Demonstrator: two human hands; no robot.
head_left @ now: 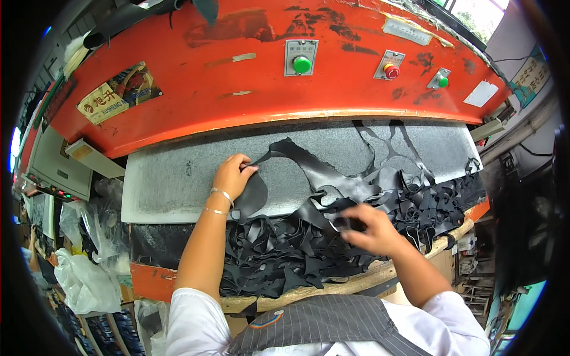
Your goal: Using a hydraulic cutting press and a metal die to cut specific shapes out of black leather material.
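A black leather-like sheet [320, 172], cut through with large holes, lies across the grey cutting board [169, 178]. My left hand [233, 175] is closed, thumb and fingers pinching the sheet's left end, where a rounded dark flap [253, 199] hangs below the fingers. My right hand [373, 228] is over the heap of black scraps [297, 255] at the board's near edge, its fingers curved and smeared by motion. Something dark with a pale edge shows beside those fingertips; whether they grip it is unclear.
Beyond the board rises a red machine beam [237, 77] with a green button [301, 64], a red knob [391, 71] and a smaller green button [443, 82]. A wooden rail [356, 274] borders the scraps nearest me. Clear plastic bags [89, 282] hang at the left.
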